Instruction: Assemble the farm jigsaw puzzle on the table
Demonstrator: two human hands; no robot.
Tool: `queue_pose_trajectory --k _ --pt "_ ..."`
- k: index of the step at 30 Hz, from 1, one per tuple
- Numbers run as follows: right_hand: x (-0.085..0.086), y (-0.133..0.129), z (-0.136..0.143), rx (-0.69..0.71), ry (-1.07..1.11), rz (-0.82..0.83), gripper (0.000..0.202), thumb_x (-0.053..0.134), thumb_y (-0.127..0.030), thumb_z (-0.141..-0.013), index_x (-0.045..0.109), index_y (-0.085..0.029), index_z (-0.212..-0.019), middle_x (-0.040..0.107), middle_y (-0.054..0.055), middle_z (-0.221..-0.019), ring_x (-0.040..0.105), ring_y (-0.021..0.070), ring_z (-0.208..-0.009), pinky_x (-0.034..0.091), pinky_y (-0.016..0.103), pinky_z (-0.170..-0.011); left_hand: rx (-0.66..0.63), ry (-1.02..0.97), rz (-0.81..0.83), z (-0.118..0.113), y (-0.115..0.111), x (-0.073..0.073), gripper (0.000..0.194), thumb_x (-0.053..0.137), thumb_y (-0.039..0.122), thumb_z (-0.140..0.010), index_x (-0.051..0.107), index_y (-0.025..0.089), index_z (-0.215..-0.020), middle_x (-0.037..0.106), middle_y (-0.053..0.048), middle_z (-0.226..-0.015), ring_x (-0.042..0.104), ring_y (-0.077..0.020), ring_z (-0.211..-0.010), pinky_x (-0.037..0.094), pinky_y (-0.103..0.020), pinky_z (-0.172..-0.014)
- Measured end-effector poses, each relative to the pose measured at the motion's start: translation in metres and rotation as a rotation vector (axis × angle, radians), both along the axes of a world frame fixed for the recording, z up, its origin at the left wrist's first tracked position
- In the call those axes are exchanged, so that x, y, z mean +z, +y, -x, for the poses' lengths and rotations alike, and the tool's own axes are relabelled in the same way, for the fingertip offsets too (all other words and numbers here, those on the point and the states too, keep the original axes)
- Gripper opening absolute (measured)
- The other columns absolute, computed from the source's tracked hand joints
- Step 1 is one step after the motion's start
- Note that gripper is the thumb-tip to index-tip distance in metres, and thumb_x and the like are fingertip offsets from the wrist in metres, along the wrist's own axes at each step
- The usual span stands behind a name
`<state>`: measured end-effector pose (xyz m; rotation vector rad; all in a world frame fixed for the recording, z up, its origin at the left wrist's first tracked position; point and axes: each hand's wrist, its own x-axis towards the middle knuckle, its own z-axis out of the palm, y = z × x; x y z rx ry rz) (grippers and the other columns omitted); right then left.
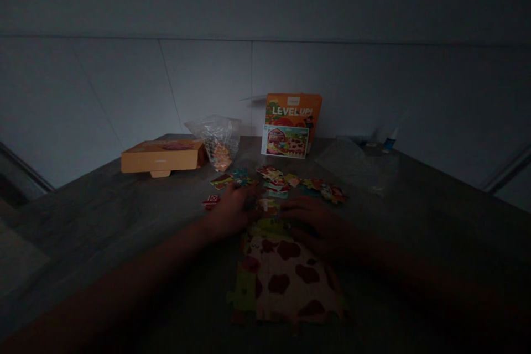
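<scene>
A partly joined jigsaw puzzle (290, 276) showing a brown-spotted cow lies on the grey table in dim light. At its upper left edge is my left hand (238, 207), its fingers blurred near a small piece (269, 207); whether they hold anything cannot be made out. My right hand (313, 221) lies over the puzzle's upper right with its fingers spread and nothing visible in them. Loose pieces sit in piles beyond the hands: one at the left (240, 178), one in the middle (277, 180), one at the right (327, 189). A red piece (211, 201) lies left of my left hand.
An orange box lid (161, 157) stands at the back left, beside a clear bag (219, 146) with pieces. An orange box (294, 108) leans at the back behind a picture card (285, 141). Crumpled clear plastic (357, 163) and a small bottle (390, 142) are at the back right.
</scene>
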<state>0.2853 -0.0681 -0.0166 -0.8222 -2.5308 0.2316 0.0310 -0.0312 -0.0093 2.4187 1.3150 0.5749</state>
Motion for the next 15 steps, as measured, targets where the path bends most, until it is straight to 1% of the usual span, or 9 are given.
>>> queue_pose_trajectory --k 5,9,12,15 --pt "0.0005 -0.0010 0.0000 0.033 -0.016 -0.026 0.028 0.049 -0.025 -0.095 0.067 -0.021 -0.117 0.059 0.013 -0.122 0.055 0.0254 -0.114 0.047 0.046 -0.095 0.038 0.050 -0.020 -0.0020 -0.0011 0.0035 0.046 0.064 0.030 -0.083 0.061 0.021 -0.128 0.063 -0.007 -0.131 0.053 -0.0306 -0.123 0.041 -0.044 -0.106" --pt "0.0000 -0.0010 -0.0015 0.007 -0.035 -0.027 0.030 0.052 -0.024 -0.093 0.066 -0.022 -0.119 0.057 0.013 -0.123 0.053 0.0261 -0.116 0.046 0.047 -0.096 0.126 0.109 -0.060 -0.0003 0.0013 0.0046 0.043 0.064 0.031 -0.083 0.065 0.019 -0.124 0.067 -0.009 -0.125 0.054 -0.0310 -0.121 0.039 -0.043 -0.106" --pt "0.0029 -0.0025 -0.0010 0.002 -0.033 -0.023 0.029 0.053 -0.024 -0.092 0.066 -0.022 -0.118 0.058 0.012 -0.121 0.053 0.0255 -0.114 0.046 0.047 -0.095 0.171 0.159 -0.130 0.0028 0.0047 0.0022 0.044 0.064 0.037 -0.082 0.066 0.021 -0.123 0.069 -0.008 -0.120 0.053 -0.0320 -0.122 0.033 -0.047 -0.110" --pt "0.0069 -0.0044 0.0005 -0.002 -0.037 -0.007 0.028 0.053 -0.022 -0.091 0.067 -0.020 -0.116 0.058 0.013 -0.118 0.054 0.0259 -0.112 0.047 0.047 -0.094 0.163 0.175 -0.172 0.0057 0.0065 -0.0009 0.042 0.064 0.047 -0.082 0.069 0.025 -0.117 0.068 -0.007 -0.118 0.052 -0.0330 -0.122 0.029 -0.051 -0.110"
